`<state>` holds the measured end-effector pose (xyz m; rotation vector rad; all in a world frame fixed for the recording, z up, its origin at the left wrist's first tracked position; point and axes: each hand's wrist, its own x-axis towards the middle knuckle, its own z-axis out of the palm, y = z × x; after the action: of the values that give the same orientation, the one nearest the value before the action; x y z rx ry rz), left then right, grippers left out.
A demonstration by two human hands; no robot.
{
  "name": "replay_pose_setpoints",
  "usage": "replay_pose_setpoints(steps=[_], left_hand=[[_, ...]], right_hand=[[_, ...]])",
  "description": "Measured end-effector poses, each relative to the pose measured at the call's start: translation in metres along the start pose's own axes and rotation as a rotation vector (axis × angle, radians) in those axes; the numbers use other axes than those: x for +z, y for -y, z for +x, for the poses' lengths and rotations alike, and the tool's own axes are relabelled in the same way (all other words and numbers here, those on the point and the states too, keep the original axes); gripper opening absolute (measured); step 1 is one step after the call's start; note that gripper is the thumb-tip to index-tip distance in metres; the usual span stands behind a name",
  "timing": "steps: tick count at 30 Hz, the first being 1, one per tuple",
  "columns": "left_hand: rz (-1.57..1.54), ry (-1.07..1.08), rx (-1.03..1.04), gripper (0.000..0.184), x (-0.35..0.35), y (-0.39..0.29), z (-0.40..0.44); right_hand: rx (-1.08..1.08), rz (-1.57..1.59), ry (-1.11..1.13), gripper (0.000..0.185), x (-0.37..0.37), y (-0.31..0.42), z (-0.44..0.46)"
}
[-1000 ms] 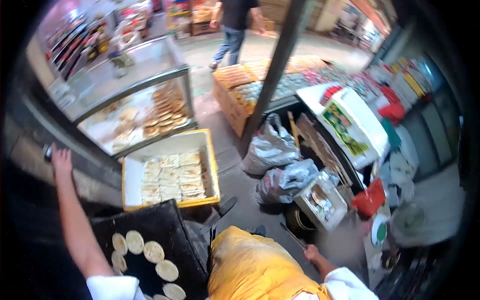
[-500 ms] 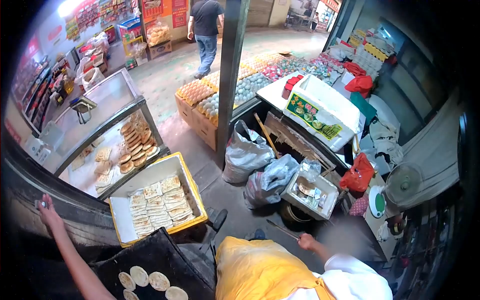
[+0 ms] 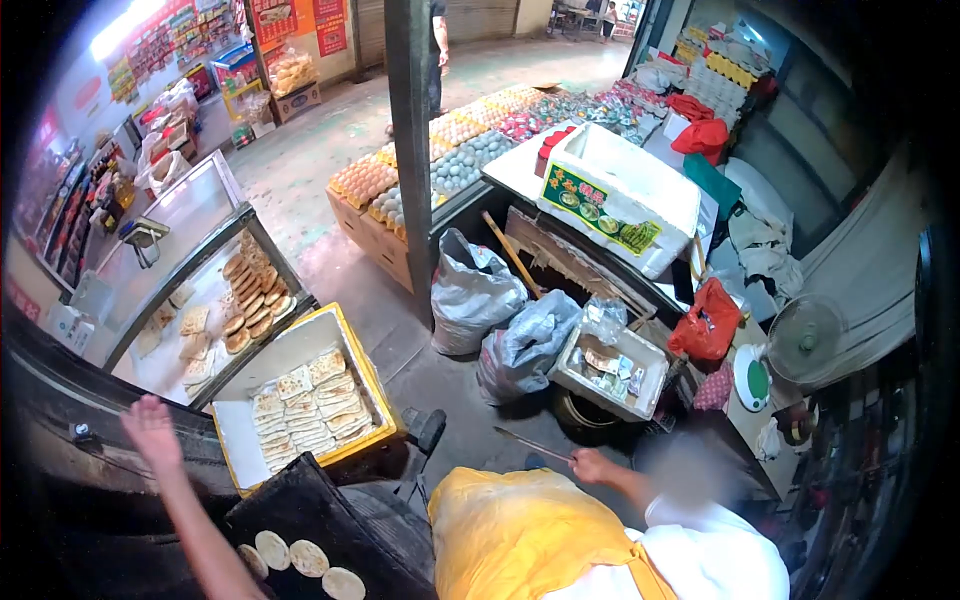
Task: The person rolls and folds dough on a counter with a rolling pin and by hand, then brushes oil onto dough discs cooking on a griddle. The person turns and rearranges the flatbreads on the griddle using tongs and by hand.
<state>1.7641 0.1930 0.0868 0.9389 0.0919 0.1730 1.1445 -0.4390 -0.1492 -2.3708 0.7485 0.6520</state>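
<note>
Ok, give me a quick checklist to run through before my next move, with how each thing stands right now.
1. Left hand free: ok, open with nothing in it.
2. Left hand clear of the small shiny fitting on the dark panel: ok, there is a gap.
3. Thin tool held: ok, the right hand grips one end.
4. Whole black surface in view: not ok, the picture's lower edge cuts it off.
5. Undersides of the round breads done: cannot tell, hidden.

The apron is yellow, the flatbreads brown-flecked cream.
</note>
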Motion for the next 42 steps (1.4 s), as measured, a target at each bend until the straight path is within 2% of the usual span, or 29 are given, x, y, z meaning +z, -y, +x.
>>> replay_pose_setpoints(steps=[2, 3, 4, 6, 7, 8, 10, 11, 12, 14, 15, 16, 17, 18, 19, 21, 23, 24, 25, 26, 27, 28, 29, 31, 35, 37, 38, 40, 42], left_hand=[[0.097, 0.148, -0.145, 0.044, 0.072, 0.049, -0.083], [0.248, 0.323, -0.193, 0.043, 0.101, 0.073, -0.127], [0.139, 0.296, -0.235, 0.04, 0.123, 0.114, -0.175], [0.275, 0.369, -0.424, 0.04, 0.139, 0.187, -0.261], [0.249, 0.451, -0.595, 0.039, 0.148, 0.21, -0.308], [0.446, 0.37, -0.711, 0.038, 0.148, 0.249, -0.348], [0.664, 0.432, -0.725, 0.031, 0.141, 0.301, -0.438], [0.661, 0.388, -0.785, 0.025, 0.121, 0.328, -0.482], [0.718, 0.33, -0.907, 0.025, 0.076, 0.361, -0.52], [1.072, 0.331, -0.951, 0.034, -0.077, 0.429, -0.599], [1.369, 0.301, -1.001, 0.037, -0.038, 0.381, -0.634], [1.317, -0.135, -1.196, 0.038, -0.127, 0.407, -0.685], [1.313, 0.017, -1.42, 0.038, -0.131, 0.375, -0.705], [1.261, -0.123, -1.471, 0.035, -0.152, 0.361, -0.731], [1.204, -0.264, -1.507, 0.032, -0.169, 0.351, -0.755], [1.157, -0.357, -1.473, 0.028, -0.135, 0.326, -0.771], [0.995, -0.48, -1.342, 0.026, -0.121, 0.314, -0.786], [1.156, -0.229, -1.255, 0.025, -0.071, 0.296, -0.776], [1.232, -0.088, -1.203, 0.025, -0.109, 0.317, -0.781], [1.281, 0.056, -0.912, 0.026, -0.123, 0.339, -0.785], [1.298, 0.14, -0.94, 0.029, -0.052, 0.33, -0.767], [1.291, 0.297, -0.787, 0.032, -0.085, 0.361, -0.768], [1.144, 0.25, -0.816, 0.037, 0.019, 0.336, -0.763], [0.888, 0.324, -0.963, 0.044, 0.114, 0.313, -0.763], [0.572, 0.619, -1.049, 0.048, 0.136, 0.295, -0.802], [0.471, 0.755, -1.224, 0.054, 0.131, 0.281, -0.818], [0.469, 0.777, -1.237, 0.054, 0.123, 0.275, -0.825], [0.538, 0.734, -1.404, 0.06, 0.108, 0.262, -0.835], [0.589, 0.762, -1.403, 0.061, 0.114, 0.245, -0.84]], right_hand=[[-0.038, 0.044, -0.005, 0.029, -0.012, 0.01, 0.008], [-0.049, 0.046, -0.005, 0.029, -0.028, 0.022, 0.006], [-0.029, 0.084, -0.009, 0.028, -0.044, 0.032, 0.002], [-0.014, 0.121, -0.01, 0.027, -0.056, 0.029, 0.003], [-0.059, 0.153, -0.121, 0.026, -0.058, 0.018, 0.004], [-0.104, 0.181, -0.228, 0.025, -0.062, 0.004, 0.005], [-0.203, 0.266, -0.335, 0.022, -0.096, 0.002, -0.015], [-0.299, 0.366, -0.457, 0.019, -0.113, -0.005, -0.021], [-0.305, 0.366, -0.44, 0.019, -0.122, -0.021, -0.02], [-0.406, 0.51, -0.37, 0.016, -0.134, -0.052, -0.019], [-0.416, 0.428, -0.342, 0.016, -0.136, -0.071, -0.017], [-0.397, 0.474, -0.332, 0.018, -0.138, -0.081, -0.017], [-0.38, 0.513, -0.333, 0.02, -0.141, -0.088, -0.019], [-0.371, 0.548, -0.335, 0.022, -0.144, -0.094, -0.02], [-0.386, 0.551, -0.32, 0.022, -0.144, -0.1, -0.02], [-0.23, 0.63, -0.22, 0.025, -0.134, -0.112, -0.021], [-0.311, 0.71, -0.279, 0.029, -0.106, -0.129, -0.011], [-0.363, 0.776, -0.334, 0.029, -0.089, -0.14, -0.014], [-0.282, 0.782, -0.269, 0.029, -0.088, -0.142, -0.027], [-0.208, 0.786, -0.21, 0.029, -0.091, -0.142, -0.035], [-0.213, 0.814, -0.229, 0.029, -0.079, -0.15, -0.038], [-0.22, 0.839, -0.248, 0.029, -0.067, -0.159, -0.042], [-0.089, 0.86, -0.159, 0.031, -0.067, -0.162, -0.052], [-0.052, 0.879, -0.208, 0.032, -0.054, -0.176, -0.071], [0.111, 0.979, -0.33, 0.032, -0.014, -0.211, -0.123], [0.264, 1.131, -0.3, 0.031, -0.012, -0.222, -0.164], [0.392, 1.284, -0.248, 0.031, -0.015, -0.224, -0.182], [0.433, 1.324, -0.315, 0.031, -0.019, -0.237, -0.205], [0.442, 1.4, -0.405, 0.032, -0.027, -0.254, -0.216]])
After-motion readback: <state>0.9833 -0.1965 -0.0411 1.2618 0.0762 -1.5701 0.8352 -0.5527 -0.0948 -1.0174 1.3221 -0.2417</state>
